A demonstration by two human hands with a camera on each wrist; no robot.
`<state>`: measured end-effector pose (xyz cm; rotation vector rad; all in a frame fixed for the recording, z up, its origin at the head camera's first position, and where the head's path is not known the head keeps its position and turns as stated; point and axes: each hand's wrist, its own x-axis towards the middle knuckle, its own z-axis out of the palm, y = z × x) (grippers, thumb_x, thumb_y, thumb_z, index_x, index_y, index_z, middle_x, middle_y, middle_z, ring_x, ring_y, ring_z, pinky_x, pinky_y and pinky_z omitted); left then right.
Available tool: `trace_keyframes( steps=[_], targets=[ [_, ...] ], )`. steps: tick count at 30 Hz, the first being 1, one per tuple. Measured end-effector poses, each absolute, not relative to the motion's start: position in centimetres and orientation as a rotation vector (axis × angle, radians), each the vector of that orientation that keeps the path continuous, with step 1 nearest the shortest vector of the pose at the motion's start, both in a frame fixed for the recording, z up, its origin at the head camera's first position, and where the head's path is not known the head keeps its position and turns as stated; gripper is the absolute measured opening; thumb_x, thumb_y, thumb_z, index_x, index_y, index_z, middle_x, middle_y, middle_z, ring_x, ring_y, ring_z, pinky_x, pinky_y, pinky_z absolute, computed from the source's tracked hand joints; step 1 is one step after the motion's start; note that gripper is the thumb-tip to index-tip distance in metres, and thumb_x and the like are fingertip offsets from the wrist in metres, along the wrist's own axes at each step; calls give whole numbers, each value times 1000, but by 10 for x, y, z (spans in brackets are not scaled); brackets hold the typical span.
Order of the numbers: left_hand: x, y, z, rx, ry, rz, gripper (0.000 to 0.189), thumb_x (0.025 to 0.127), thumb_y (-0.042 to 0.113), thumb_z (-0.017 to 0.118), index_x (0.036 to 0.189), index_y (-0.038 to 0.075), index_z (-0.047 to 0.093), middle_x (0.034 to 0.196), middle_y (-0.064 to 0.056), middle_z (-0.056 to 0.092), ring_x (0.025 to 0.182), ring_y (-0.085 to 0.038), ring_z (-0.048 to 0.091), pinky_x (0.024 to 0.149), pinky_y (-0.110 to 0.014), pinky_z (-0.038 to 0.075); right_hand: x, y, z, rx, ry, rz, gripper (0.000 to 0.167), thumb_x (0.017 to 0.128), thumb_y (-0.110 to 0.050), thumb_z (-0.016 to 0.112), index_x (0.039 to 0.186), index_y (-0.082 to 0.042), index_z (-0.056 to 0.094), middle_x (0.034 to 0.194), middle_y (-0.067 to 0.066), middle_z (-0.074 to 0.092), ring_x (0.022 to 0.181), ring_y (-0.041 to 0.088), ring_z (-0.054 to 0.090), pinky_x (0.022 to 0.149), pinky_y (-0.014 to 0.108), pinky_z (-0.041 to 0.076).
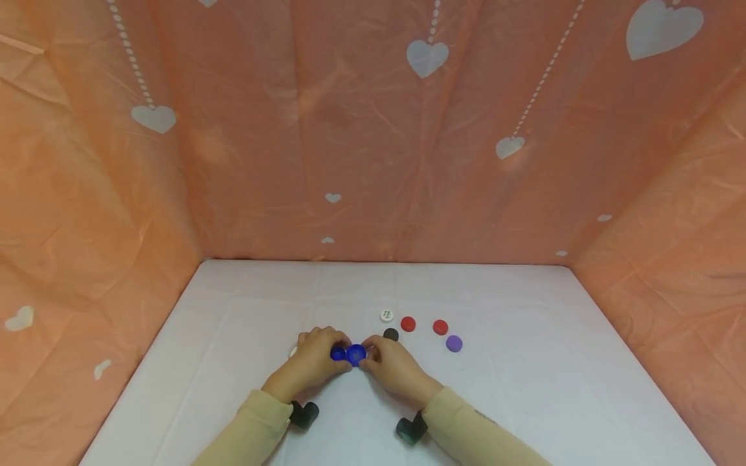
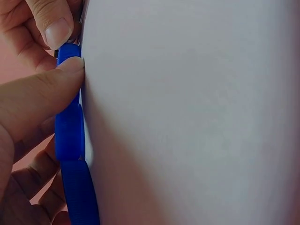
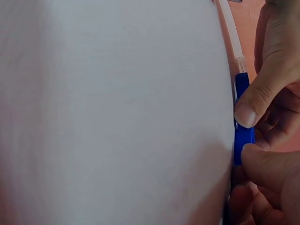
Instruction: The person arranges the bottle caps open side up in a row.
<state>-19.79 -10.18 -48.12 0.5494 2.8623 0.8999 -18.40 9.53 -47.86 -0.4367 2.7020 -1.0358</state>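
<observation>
Two round blue caps lie side by side between the hands in the head view: a larger one (image 1: 356, 356) and a smaller one (image 1: 338, 354) to its left. My left hand (image 1: 315, 359) curls over the left side, its thumb and fingers around the blue caps. On the right, my right hand (image 1: 399, 369) pinches the larger cap's edge between thumb and fingertips. The left wrist view has the blue caps (image 2: 69, 136) edge-on in a row close over the white surface, both thumbs against them. Part of a white disc (image 1: 293, 351) peeks out behind my left hand.
Beyond my right hand lie a white marked disc (image 1: 386, 315), a partly hidden black disc (image 1: 391, 334), two red discs (image 1: 408, 323) and a purple disc (image 1: 454, 343). Orange cloth (image 1: 373, 162) with hearts encloses the white table (image 1: 524, 388) at the back and sides.
</observation>
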Motion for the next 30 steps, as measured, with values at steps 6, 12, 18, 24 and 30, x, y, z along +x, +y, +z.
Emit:
trace_keyframes(
  steps=[6,12,18,24,30],
  targets=[
    [-198,-102,-481,560,2868,899,29,76,29,83,100,17,70,94,7,62,94,-19,52,88,-47,30,-184,96,-478,-431,2705,-1035,31,92,-23,67,120,-12,61,78,-8,55,70,12,53,64,28,44],
    [-196,-101,-478,542,2859,916,32,76,28,83,102,16,70,97,6,63,96,-20,52,88,-47,31,-184,104,-475,-407,2649,-1095,35,92,-28,67,124,-14,59,84,-8,57,76,12,55,71,30,47],
    [-195,-100,-474,526,2856,938,44,74,34,84,110,14,68,102,4,64,98,-20,52,90,-47,31,-187,125,-466,-380,2624,-1190,38,93,-32,65,127,-17,58,88,-9,60,80,11,59,73,29,50],
    [-197,-91,-470,570,2851,1034,49,75,35,84,114,13,66,104,3,63,98,-19,51,92,-45,28,-190,146,-467,-299,2681,-1228,34,92,-31,68,123,-20,59,89,-6,60,79,12,59,69,27,51],
    [-201,-72,-467,610,2867,1030,47,77,33,82,115,12,66,105,-1,64,97,-20,52,93,-47,29,-192,157,-476,-257,2698,-1293,35,91,-30,69,123,-19,59,91,-4,61,78,14,59,67,29,51]
  ],
)
